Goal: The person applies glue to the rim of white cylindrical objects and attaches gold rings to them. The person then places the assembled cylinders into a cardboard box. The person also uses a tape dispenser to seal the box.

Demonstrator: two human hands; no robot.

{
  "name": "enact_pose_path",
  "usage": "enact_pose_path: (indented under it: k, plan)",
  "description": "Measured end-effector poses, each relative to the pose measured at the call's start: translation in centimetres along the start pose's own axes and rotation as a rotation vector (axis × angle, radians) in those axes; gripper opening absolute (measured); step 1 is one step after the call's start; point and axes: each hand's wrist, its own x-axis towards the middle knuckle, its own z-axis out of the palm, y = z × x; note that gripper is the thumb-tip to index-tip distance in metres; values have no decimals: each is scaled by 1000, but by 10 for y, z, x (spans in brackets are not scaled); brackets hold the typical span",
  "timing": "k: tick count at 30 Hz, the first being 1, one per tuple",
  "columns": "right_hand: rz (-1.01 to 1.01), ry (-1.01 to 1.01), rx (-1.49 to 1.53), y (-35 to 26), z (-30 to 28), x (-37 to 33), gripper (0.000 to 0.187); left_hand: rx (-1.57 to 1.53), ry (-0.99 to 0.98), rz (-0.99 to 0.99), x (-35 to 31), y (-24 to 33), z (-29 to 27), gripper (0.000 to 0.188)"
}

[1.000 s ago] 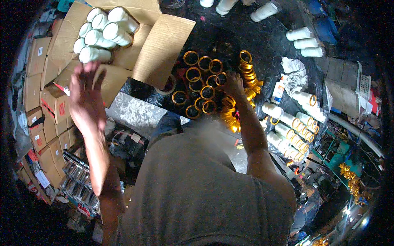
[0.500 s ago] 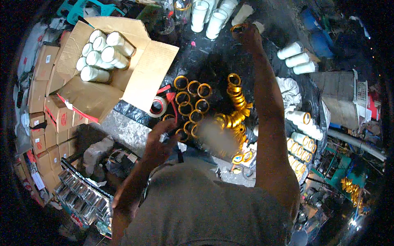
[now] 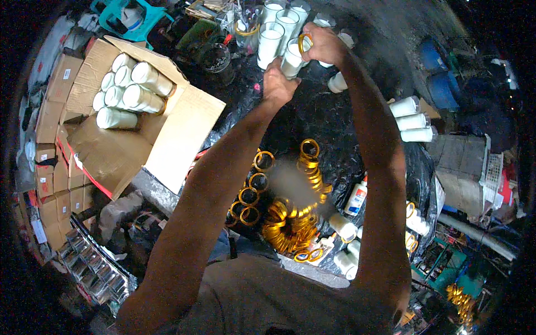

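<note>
My right hand (image 3: 326, 46) pinches a gold ring (image 3: 302, 43), held on edge beside the rim of a clear glass cylinder with white inside (image 3: 292, 62). Around the lower part of that glass closes my left hand (image 3: 279, 85), fingers on one side and thumb on the other. Several more white-filled glasses (image 3: 270, 43) stand upright just behind it. Closer to my body, gold rings lie loose (image 3: 248, 195) and in a curved, heaped stack (image 3: 287, 223) on the black plastic sheet (image 3: 329, 125).
An open cardboard box (image 3: 187, 128) with several white-filled glasses stands at left. Three glasses (image 3: 413, 121) lie at right. A glue bottle (image 3: 356, 198) lies near the gold stack. A clear container (image 3: 216, 58) sits at the back, a teal stool (image 3: 131, 22) beyond.
My left hand has reached forward from near my body to a white-filled glass. My right hand has brought the gold ring leftward to that glass's rim. The view has shifted.
</note>
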Motion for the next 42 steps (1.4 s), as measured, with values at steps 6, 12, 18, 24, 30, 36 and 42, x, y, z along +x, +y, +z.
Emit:
enact_pose_path:
  k: [6,12,18,24,30,36,42]
  plan:
    - [-224,-93,-48,-3,-3,13,62,-89,35,27,35,-7,40,96]
    - [-216,-193,-132,-9,5,14,64,-187,128,114,37,-6,46,87]
    - [-160,32,34,-7,2,-19,61,56,178,228,39,-6,37,77]
    - [352,386,610,-39,42,-182,81,-65,107,191,-25,68,-37,86]
    - [428,490,1037,-169,67,-251,90,-529,101,199,-97,135,-155,117]
    - [362,467,1310,-239,97,-250,98,-469,94,239,-137,141,-265,108]
    - [46,246,1104,-309,-38,-194,88,-764,291,-26,-119,77,-371,39]
